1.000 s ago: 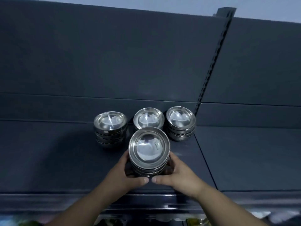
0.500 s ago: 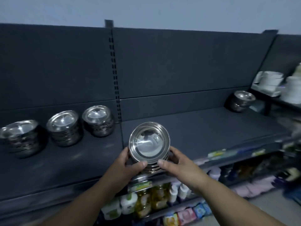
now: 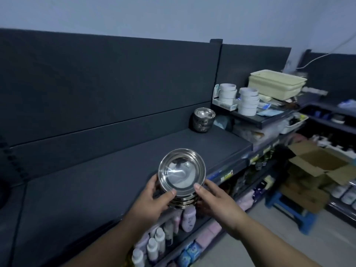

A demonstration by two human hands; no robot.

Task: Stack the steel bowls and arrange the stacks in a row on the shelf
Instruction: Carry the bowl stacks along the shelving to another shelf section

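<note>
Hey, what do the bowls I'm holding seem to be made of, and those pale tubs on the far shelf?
The bowls look like polished steel: the mirror-bright insides throw sharp reflections and a streak of glare. The tubs are probably plastic: cream, matte, evenly coloured, with thick rolled rims, though blur leaves it open.

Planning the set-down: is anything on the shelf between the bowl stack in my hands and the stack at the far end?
Nothing visible. The held stack, gripped by the left hand and right hand, hovers at the shelf front edge. No object shows on the shelf between it and the far stack.
</note>
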